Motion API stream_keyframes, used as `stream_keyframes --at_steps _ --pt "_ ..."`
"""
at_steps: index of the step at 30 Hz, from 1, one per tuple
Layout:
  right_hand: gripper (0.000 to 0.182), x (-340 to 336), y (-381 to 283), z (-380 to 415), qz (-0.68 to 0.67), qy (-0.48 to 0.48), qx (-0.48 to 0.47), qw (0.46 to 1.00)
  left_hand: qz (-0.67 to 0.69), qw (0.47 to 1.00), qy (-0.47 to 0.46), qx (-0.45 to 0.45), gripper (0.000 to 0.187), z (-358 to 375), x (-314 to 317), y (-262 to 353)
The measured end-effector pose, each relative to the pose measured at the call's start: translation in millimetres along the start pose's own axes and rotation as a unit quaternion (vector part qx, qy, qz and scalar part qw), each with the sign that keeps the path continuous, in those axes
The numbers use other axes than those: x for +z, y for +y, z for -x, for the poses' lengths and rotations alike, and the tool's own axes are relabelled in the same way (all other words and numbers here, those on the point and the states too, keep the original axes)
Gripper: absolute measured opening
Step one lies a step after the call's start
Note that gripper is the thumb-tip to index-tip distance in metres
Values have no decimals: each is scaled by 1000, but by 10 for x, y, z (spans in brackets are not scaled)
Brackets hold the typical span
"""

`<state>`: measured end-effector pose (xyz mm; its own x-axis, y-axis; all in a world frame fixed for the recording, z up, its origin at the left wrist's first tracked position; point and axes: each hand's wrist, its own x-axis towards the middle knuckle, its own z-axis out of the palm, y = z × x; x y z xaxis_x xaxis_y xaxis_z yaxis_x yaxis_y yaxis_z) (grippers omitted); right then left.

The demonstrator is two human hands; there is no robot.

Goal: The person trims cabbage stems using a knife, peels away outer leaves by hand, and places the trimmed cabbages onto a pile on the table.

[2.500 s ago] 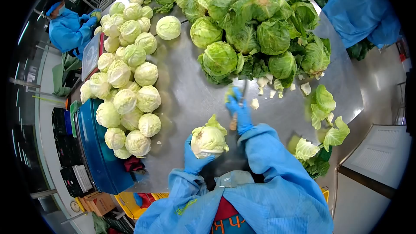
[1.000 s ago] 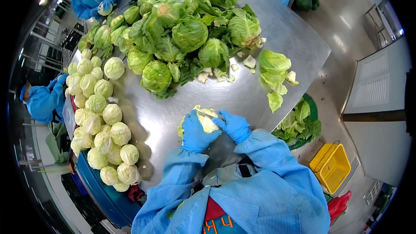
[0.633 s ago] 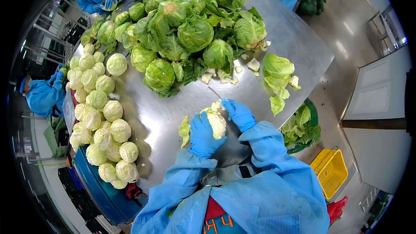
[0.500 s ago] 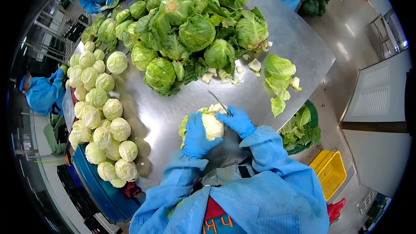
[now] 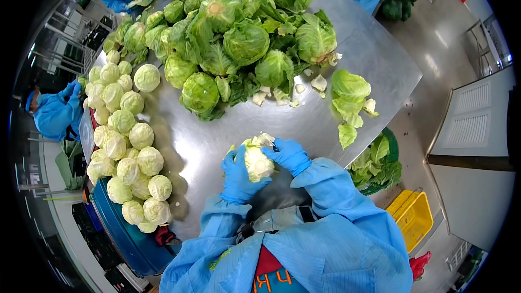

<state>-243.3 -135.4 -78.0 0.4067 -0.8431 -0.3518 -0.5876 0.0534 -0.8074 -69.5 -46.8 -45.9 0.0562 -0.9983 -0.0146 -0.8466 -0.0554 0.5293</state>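
A pale, trimmed cabbage (image 5: pixel 258 164) is held above the steel table, its whitish cut stem side turned up toward me. My left hand (image 5: pixel 240 178), in a blue glove, wraps around its left and lower side. At its upper right, my gloved right hand (image 5: pixel 288 156) is closed on a knife and presses against the cabbage. The blade is almost wholly hidden by the fingers and the cabbage. Cut stem pieces (image 5: pixel 319 82) and loose outer leaves (image 5: pixel 350 95) lie farther back on the table.
Untrimmed green cabbages (image 5: pixel 247 40) are heaped on the steel table (image 5: pixel 380 59). Peeled pale cabbages (image 5: pixel 128 172) are piled at the left, above a blue bin (image 5: pixel 127 239). A leaf-filled basket (image 5: pixel 380 165) and yellow crate (image 5: pixel 412 214) stand at right. Co-workers in blue (image 5: pixel 57 111) stand around.
The cabbage has been turned so its stem side faces up. My right hand has moved slightly left against it, and the knife blade that stuck out above is now hidden.
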Motion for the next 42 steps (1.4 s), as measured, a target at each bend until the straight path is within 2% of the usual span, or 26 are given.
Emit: stream_keyframes --at_steps 4,6,9,10,12,14,15,17,19,20,22,23,24,25,28,30,32,33,36,37,40,42 --pt "45 131 255 -154 71 57 -46 995 -10 999 -4 37 118 53 -14 -51" --pt "41 126 468 -251 104 40 -2 994 -6 999 -11 52 117 91 -42 -89" --pt "38 63 549 -185 118 36 42 992 87 987 54 122 110 220 -11 -217" --pt "37 60 538 -99 116 35 55 991 118 986 51 111 110 283 1 -283" --pt "37 101 740 55 96 125 64 985 180 979 50 88 109 374 6 -387" --pt "36 -84 999 178 109 183 76 974 414 910 0 0 110 391 -112 -267" --pt "35 -268 1143 261 129 197 86 968 522 851 -23 -41 110 380 -222 -162" --pt "42 -692 1363 495 149 194 111 963 712 690 -69 -113 111 317 -417 19" --pt "49 -1124 956 762 191 213 199 937 699 699 -85 -129 110 340 -458 23" --pt "51 -1212 811 841 158 271 164 935 595 793 -75 -109 108 368 -447 -44" --pt "57 -1208 538 945 92 384 94 914 380 924 -46 -25 106 463 -374 -223" --pt "56 -1120 461 915 46 411 24 910 270 962 -26 41 106 488 -327 -373" --pt "56 -997 409 862 16 357 17 934 153 982 -4 112 105 465 -270 -511" --pt "56 -851 367 792 -16 304 9 952 236 964 -19 123 105 402 -203 -504" --pt "52 -384 -12 579 -91 106 -27 990 148 962 -5 228 104 296 -321 -383" --pt "51 86 -154 358 -117 41 -111 986 162 963 -59 206 104 328 -362 -444" --pt "54 354 -329 181 -98 -41 -155 982 151 967 -89 183 104 451 -443 -586" --pt "56 471 -370 134 -89 -85 -174 977 304 941 -132 75 105 501 -356 -629" --pt "45 751 -180 -61 -94 -114 -56 987 306 949 -75 -4 111 632 -58 -765" --pt "43 777 -196 8 -66 -84 -59 992 323 944 -65 -14 110 621 -159 -624" --pt "37 731 -274 114 15 24 -85 996 307 949 -33 64 105 593 -200 -684" --pt "33 779 -147 148 107 116 -45 987 277 953 -8 125 102 582 -137 -860"
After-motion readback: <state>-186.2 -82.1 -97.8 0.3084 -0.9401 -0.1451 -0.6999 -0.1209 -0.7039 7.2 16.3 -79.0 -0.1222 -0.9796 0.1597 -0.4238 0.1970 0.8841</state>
